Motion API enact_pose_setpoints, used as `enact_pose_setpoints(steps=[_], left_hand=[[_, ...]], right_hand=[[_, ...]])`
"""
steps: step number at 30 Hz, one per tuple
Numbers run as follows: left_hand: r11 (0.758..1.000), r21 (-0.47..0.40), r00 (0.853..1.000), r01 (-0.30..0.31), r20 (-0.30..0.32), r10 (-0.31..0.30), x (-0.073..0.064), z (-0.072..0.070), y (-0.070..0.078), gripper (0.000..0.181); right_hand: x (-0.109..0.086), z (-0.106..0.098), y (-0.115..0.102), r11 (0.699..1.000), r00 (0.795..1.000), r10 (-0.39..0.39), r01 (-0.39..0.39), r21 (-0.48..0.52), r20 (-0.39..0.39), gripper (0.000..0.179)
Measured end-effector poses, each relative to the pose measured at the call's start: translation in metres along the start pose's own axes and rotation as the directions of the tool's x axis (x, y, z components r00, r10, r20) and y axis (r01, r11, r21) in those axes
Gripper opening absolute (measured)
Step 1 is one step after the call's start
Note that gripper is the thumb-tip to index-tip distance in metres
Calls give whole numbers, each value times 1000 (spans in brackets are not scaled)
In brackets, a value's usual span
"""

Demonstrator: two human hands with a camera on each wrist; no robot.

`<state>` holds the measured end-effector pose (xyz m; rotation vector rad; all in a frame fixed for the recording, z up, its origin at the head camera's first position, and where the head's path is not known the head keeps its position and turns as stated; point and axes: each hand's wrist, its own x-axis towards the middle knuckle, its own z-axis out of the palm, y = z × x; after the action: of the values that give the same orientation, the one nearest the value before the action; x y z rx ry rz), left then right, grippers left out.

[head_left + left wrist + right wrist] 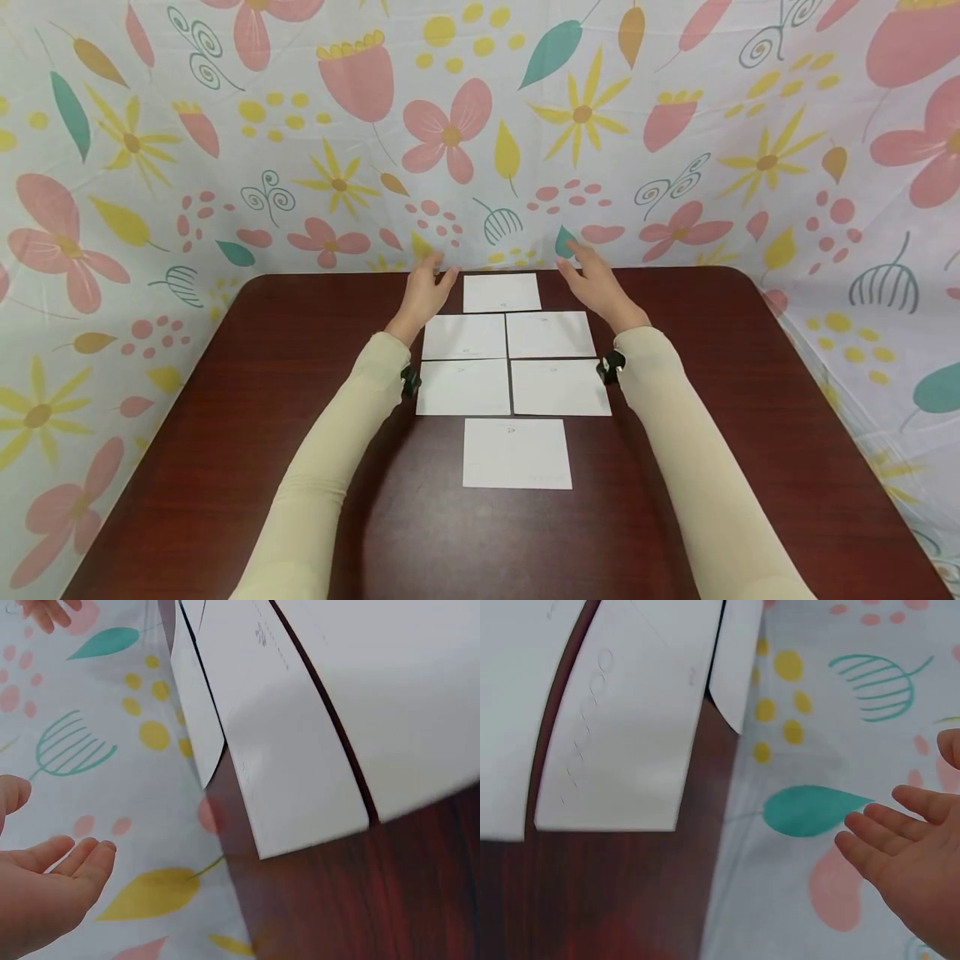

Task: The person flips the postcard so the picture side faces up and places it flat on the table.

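Several white sheets of paper lie flat on the dark table: a top sheet (502, 292) near the far edge, two rows of paired sheets below it, and a single bottom sheet (516, 454). My left hand (423, 293) hovers to the left of the top sheet, fingers relaxed and holding nothing. On the other side, my right hand (594, 287) is held over the far edge, likewise bare. Both palms face inward. In the right wrist view, one sheet (622, 735) bears a faint pencilled row of loops and crosses. Small pencil marks show on a sheet (285, 735) in the left wrist view.
The dark reddish-brown table (300, 400) has rounded far corners. A white cloth (285, 150) with printed flowers and leaves hangs behind it and along both sides. Each wrist wears a small black camera (611, 367).
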<state>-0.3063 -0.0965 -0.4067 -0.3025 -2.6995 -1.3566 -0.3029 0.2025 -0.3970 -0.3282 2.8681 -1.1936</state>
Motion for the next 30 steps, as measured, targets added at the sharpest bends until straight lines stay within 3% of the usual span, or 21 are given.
enact_pose_setpoints(steps=[7,14,21,25,29,30], left_hand=[[984,-115,990,136,45,-132,12,16,-5,53],[959,-155,970,238,82,-227,18,32,-9,52],[895,-207,917,395,150,-370,20,41,-12,54],[860,-228,889,456,169,-426,22,43,-13,53],[847,-256,885,465,167,-436,24,47,-22,53],[854,-271,896,444,150,-418,28,52,-31,55]], right_hand=[[11,15,7,994,997,76,-78,76,24,66],[16,28,6,984,991,118,-125,129,67,61],[18,39,5,984,988,123,-134,115,98,68],[21,44,7,973,975,172,-191,129,142,68],[22,49,9,950,956,223,-257,178,190,67],[22,50,9,946,953,227,-264,186,198,67]])
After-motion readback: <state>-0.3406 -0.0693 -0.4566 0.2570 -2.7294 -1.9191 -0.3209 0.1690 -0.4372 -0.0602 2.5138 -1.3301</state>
